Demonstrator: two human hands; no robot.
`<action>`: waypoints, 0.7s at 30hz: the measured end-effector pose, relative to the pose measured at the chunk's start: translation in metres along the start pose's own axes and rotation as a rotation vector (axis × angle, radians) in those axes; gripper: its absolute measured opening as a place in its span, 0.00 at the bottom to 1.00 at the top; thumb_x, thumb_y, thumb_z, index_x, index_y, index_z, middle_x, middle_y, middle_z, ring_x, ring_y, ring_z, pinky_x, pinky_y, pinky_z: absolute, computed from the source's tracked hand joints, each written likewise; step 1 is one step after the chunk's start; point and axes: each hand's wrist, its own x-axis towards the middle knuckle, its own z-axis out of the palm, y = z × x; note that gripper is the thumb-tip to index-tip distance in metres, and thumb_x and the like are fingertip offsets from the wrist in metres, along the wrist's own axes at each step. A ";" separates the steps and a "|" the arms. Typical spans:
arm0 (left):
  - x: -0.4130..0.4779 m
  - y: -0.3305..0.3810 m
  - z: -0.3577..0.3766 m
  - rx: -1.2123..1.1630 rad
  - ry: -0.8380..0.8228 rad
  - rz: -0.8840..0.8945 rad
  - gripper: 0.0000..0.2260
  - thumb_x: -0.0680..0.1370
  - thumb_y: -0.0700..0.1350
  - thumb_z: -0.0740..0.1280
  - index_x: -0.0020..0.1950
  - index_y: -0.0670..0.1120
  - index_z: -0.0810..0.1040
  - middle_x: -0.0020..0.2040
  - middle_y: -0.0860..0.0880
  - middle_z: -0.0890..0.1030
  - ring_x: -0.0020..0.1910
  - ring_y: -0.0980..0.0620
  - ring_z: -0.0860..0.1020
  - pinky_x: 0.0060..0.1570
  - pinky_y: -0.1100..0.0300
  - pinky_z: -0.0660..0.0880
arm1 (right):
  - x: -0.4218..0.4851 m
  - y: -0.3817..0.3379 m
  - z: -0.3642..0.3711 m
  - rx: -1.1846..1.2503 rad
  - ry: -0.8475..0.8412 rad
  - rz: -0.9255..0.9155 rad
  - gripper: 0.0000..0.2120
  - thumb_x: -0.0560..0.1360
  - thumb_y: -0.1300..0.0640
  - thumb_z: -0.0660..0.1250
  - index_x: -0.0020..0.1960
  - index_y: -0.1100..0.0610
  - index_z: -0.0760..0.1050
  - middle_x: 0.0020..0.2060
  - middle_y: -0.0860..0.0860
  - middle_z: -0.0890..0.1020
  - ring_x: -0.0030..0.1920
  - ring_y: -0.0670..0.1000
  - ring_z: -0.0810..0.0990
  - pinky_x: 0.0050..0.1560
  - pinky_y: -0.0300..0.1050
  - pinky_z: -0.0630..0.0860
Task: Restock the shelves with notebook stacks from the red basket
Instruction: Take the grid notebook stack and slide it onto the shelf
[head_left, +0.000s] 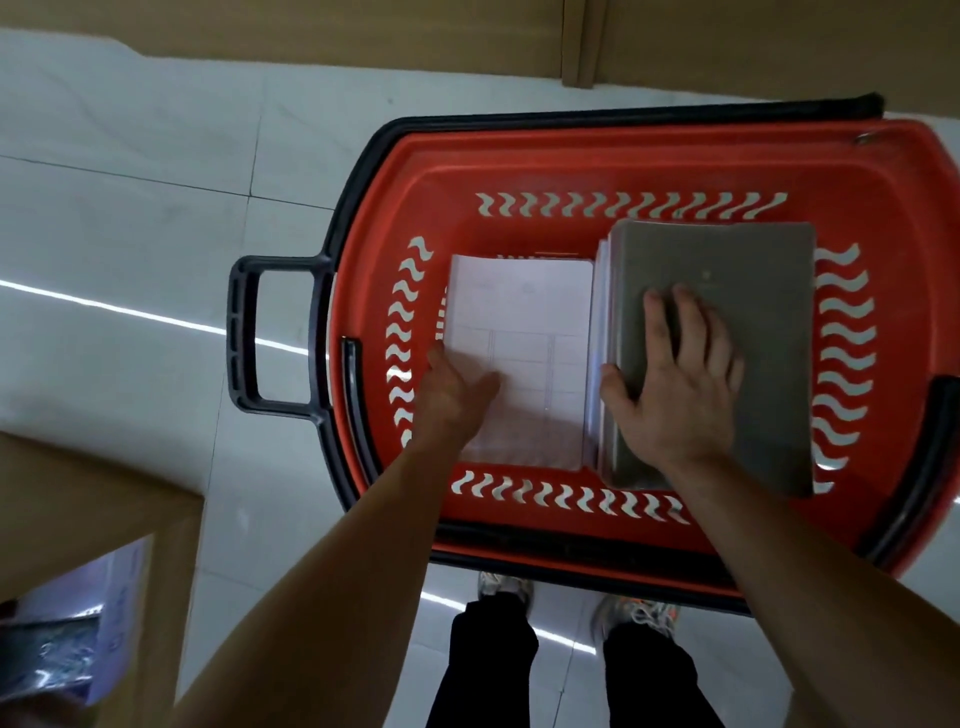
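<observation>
The red basket (524, 156) stands on the floor in front of my feet, with two notebook stacks side by side in it. The pale stack with a printed white cover (524, 317) lies on the left. My left hand (452, 395) grips its near left edge, thumb on the cover and fingers down over the side. The taller grey-covered stack (748, 275) lies on the right. My right hand (680, 374) rests on it, fingers spread flat on the cover and thumb against its left edge.
The basket's black pull handle (244, 338) sticks out to the left. A brown cardboard box (78, 519) holding wrapped packs (78, 639) sits at the lower left. Brown shelf panels (311, 31) run along the top over the white tile floor (130, 208).
</observation>
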 end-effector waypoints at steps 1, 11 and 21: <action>0.000 0.000 0.000 -0.013 0.008 0.005 0.40 0.76 0.55 0.73 0.79 0.47 0.54 0.73 0.45 0.70 0.69 0.43 0.72 0.65 0.50 0.72 | 0.000 0.000 0.001 -0.002 0.007 -0.002 0.40 0.76 0.34 0.55 0.81 0.53 0.54 0.78 0.58 0.59 0.74 0.62 0.60 0.70 0.62 0.62; -0.017 0.009 -0.010 -0.144 0.119 0.097 0.29 0.76 0.47 0.73 0.72 0.50 0.63 0.62 0.54 0.75 0.63 0.46 0.77 0.53 0.53 0.77 | -0.001 -0.002 0.002 -0.006 0.009 0.007 0.39 0.75 0.34 0.56 0.81 0.53 0.54 0.78 0.57 0.59 0.75 0.62 0.61 0.70 0.63 0.63; -0.019 0.014 -0.016 -0.203 0.006 0.139 0.31 0.78 0.42 0.71 0.75 0.51 0.57 0.62 0.55 0.71 0.59 0.53 0.72 0.53 0.58 0.75 | -0.001 -0.001 0.003 -0.013 -0.004 0.006 0.39 0.75 0.34 0.55 0.81 0.53 0.54 0.78 0.58 0.59 0.75 0.62 0.60 0.70 0.63 0.62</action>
